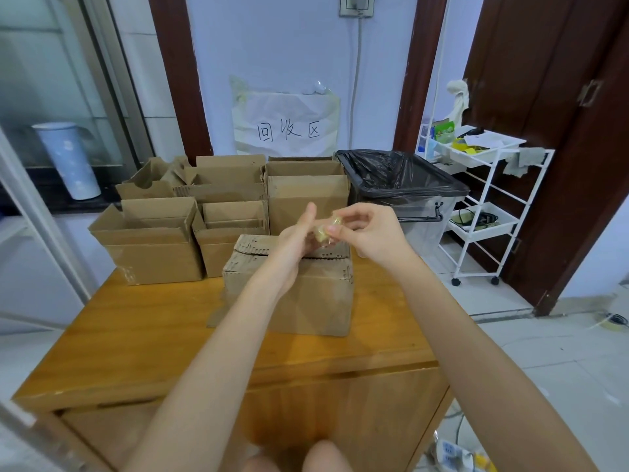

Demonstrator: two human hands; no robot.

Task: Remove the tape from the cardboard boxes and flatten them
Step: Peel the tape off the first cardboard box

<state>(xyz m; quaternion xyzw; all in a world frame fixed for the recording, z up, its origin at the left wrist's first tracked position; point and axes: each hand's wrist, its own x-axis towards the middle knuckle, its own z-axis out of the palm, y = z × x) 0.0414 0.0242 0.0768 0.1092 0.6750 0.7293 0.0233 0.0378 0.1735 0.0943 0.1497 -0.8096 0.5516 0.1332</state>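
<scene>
Yellowish tape [325,231], balled up, sits pinched between both hands' fingers [343,226] above the box [299,294], likely wadded for the bin [401,178].

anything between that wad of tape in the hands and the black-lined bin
Nothing visible stands in the way. The tape wad is held between the left hand and right hand above the nearest box; the bin sits open just beyond and to the right.

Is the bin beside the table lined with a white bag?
No, the bin beside the table is lined with a black bag, whose edge folds over the rim.
</scene>
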